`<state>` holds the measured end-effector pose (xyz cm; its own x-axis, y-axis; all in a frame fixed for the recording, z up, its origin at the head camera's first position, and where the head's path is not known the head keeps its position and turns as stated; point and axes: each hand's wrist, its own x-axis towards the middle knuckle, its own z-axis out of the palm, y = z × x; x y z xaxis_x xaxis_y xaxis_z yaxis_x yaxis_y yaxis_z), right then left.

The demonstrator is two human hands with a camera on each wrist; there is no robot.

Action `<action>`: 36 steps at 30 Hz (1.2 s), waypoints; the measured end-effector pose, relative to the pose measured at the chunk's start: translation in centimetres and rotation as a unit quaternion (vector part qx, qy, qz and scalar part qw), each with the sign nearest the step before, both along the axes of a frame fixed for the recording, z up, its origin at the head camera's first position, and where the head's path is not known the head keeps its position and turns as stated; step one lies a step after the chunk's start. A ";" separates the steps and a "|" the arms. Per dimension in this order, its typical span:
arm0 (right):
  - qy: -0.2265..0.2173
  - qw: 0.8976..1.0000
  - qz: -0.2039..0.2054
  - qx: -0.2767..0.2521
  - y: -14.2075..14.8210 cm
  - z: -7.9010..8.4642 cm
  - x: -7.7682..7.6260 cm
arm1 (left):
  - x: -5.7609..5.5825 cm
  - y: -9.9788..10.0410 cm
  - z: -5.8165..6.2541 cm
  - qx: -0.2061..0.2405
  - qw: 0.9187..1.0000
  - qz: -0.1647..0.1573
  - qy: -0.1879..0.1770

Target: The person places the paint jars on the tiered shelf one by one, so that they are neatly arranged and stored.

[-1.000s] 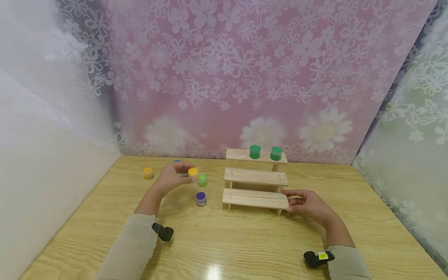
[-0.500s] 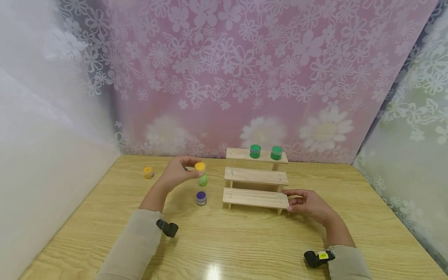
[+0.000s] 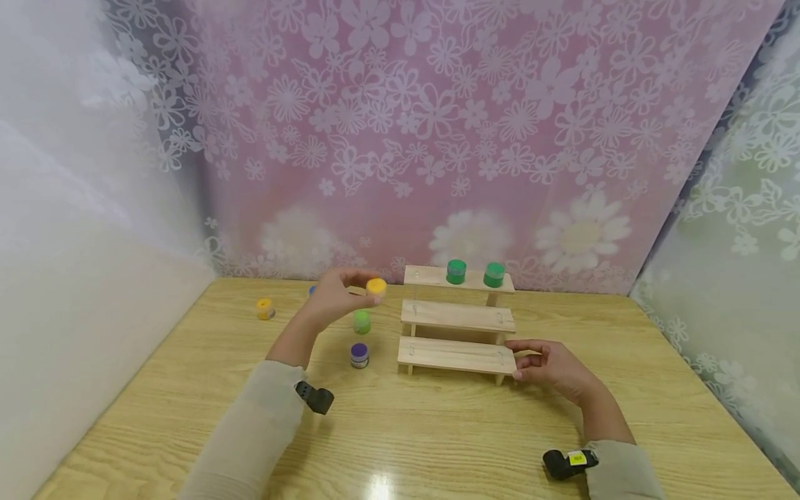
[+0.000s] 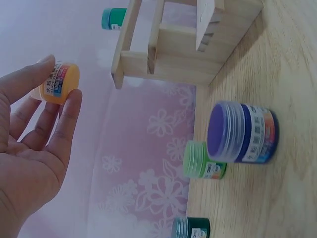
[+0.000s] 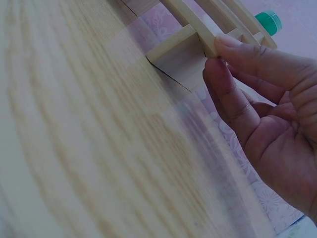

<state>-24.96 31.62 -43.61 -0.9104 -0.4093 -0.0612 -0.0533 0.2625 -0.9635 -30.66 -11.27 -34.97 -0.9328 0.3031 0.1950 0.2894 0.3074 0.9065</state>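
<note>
My left hand (image 3: 334, 298) pinches a small orange-yellow paint jar (image 4: 62, 82) between thumb and fingers, raised above the table left of the wooden rack. The three-step rack (image 3: 457, 314) stands upright on the table. Its bottom shelf's right end is pinched by my right hand (image 3: 556, 368), thumb and fingertips on the board's edge as the right wrist view (image 5: 218, 49) shows. Two green jars, one left (image 3: 456, 271) and one right (image 3: 494, 275), sit on the top shelf; the two lower shelves are bare.
On the table left of the rack stand a light green jar (image 3: 362, 321), a purple jar (image 3: 359, 355) and another yellow jar (image 3: 265, 309). A blue lid (image 3: 312, 289) shows partly behind my left hand. A dark green jar (image 4: 190, 228) appears low in the left wrist view.
My left hand has carried the yellow jar right and upward, past the light green jar, toward the rack's top shelf. The right hand and rack stay put.
</note>
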 end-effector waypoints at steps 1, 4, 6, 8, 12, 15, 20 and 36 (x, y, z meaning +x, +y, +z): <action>0.001 1.000 0.000 -0.001 0.0 0.0 0.0 | -0.1 0.3 0.1 0.006 1.000 0.000 0.003; 0.003 1.000 0.001 0.001 0.1 -0.1 -0.1 | -0.3 1.1 0.4 0.018 1.000 0.012 0.007; 0.003 1.000 -0.002 0.002 0.1 -0.2 -0.2 | -0.4 1.6 0.5 0.022 0.999 0.022 0.007; 0.006 1.000 -0.001 0.004 0.1 -0.3 -0.3 | -0.6 2.2 0.6 0.027 0.999 0.028 0.005; 0.008 1.000 -0.003 0.007 0.1 -0.6 -0.4 | -1.0 3.0 0.5 0.037 0.999 0.025 -0.005; 0.008 1.000 -0.005 0.008 0.2 -0.7 -0.4 | -1.3 3.5 0.5 0.036 0.999 0.019 -0.009; 0.009 1.000 -0.004 0.009 0.2 -0.8 -0.3 | -1.8 4.4 0.9 0.021 1.000 0.020 -0.003; 0.007 1.000 -0.006 0.009 0.1 -0.5 -0.3 | -3.5 7.1 1.5 0.003 1.000 0.019 0.015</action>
<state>-25.27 31.77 -44.15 -0.9158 -0.3979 -0.0555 -0.0639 0.2806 -0.9577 -34.14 -4.14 -33.48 -0.9373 0.2670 0.2241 0.3042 0.3128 0.8998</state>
